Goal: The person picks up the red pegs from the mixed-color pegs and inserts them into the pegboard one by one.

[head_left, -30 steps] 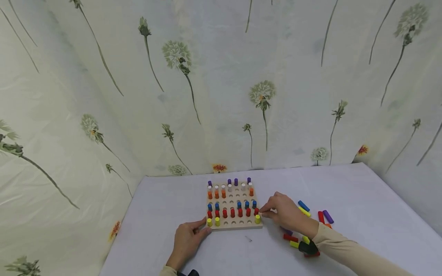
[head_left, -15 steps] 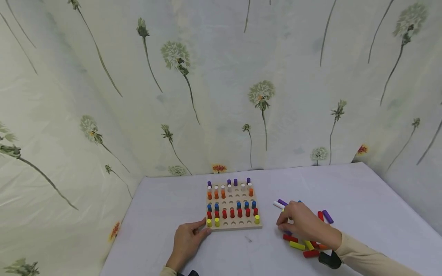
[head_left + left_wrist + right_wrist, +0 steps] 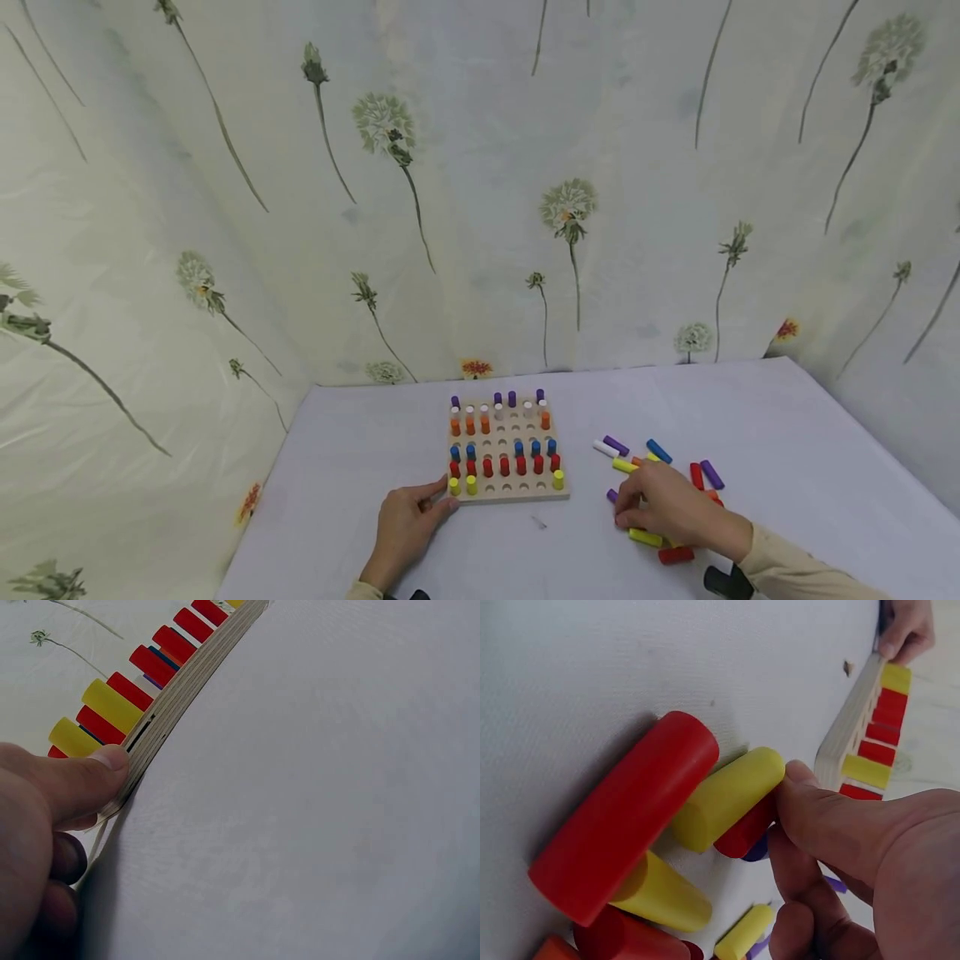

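Observation:
My left hand [image 3: 405, 527] grips the front left corner of a wooden pegboard [image 3: 510, 498], thumb on its front edge, as the left wrist view also shows. Upright pegs in purple, white, orange, blue, red and yellow stand in its rows, among several bare holes. To the right of the board, my right hand [image 3: 678, 507] is down at a loose pile of pegs. In the right wrist view its thumb and finger pinch the end of a red peg [image 3: 742, 831], partly hidden behind a yellow peg [image 3: 731, 796]. Another red peg [image 3: 626, 817] lies nearest that camera.
Around the right hand lie more loose pegs: a white peg [image 3: 605, 448], a blue peg [image 3: 659, 451] and a purple peg [image 3: 712, 474] among them. A small mark [image 3: 538, 522] shows on the white tabletop [image 3: 345, 433]. Flowered cloth [image 3: 465, 208] hangs behind the table.
My right hand has left the red peg at the board's right edge and moved right and down to the loose pile, where it now pinches another red peg. The left hand stays put.

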The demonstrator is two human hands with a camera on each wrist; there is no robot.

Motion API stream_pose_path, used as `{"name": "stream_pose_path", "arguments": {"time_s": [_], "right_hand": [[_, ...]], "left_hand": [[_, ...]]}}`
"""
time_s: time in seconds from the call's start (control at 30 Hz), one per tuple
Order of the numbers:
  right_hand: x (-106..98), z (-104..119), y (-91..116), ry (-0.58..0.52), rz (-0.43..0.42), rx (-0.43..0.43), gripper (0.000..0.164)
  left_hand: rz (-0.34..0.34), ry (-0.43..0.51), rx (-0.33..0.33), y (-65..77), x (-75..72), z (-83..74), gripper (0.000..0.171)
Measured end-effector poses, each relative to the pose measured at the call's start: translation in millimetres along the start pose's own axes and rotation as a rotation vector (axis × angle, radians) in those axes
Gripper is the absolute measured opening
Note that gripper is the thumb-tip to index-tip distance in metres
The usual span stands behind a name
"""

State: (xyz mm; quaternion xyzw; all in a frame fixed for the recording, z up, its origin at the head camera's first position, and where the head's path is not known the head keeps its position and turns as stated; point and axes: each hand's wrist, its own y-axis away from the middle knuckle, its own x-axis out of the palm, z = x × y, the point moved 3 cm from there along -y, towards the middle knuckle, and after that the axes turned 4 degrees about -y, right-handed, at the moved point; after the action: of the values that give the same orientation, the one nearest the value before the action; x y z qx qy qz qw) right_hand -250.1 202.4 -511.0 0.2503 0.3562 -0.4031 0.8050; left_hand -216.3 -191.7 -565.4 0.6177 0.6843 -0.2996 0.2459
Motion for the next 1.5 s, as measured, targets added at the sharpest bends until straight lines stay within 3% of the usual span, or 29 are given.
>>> {"name": "stream_pose_path", "arguments": {"time_s": [0.37,0.6,0.7,0.97,1.2,1.37,1.5], "right_hand": [[7.4,3.4,-5.5,0.038,0.012,-0.003,0.011],[6.7,10.5,-9.7,0.116,-0.022,-0.082,0.015],[7.4,11.9,-10.6,0.106,-0.04,-0.044,0.014],[3.9,18.8,-16.3,0.051,-0.151,0.077,0.014],[-1.9,29.8,-23.0,0.099,-0.256,-0.002,0.011],[-7.1,32.7,-26.6,0.069,-0.307,-0.003,0.008],[-15.0,37.6,-30.6,0.066,-0.371,-0.073,0.007]], "left_hand": [[0.001,-0.01,-0.008,-0.5,-0.9,0.2,0.042],[-0.007,-0.021,0.006,-1.9,-2.4,-0.9,0.042],[-0.008,-0.023,0.012,-2.1,-2.9,-1.5,0.041],[-0.003,-0.015,0.01,-2.8,-3.8,-2.1,0.041],[-0.007,-0.006,-0.001,-3.2,-4.3,-1.7,0.041],[0.009,0.02,-0.022,-1.8,-2.8,-1.5,0.041],[0.021,0.022,-0.038,-0.8,-2.1,-0.8,0.042]]}}
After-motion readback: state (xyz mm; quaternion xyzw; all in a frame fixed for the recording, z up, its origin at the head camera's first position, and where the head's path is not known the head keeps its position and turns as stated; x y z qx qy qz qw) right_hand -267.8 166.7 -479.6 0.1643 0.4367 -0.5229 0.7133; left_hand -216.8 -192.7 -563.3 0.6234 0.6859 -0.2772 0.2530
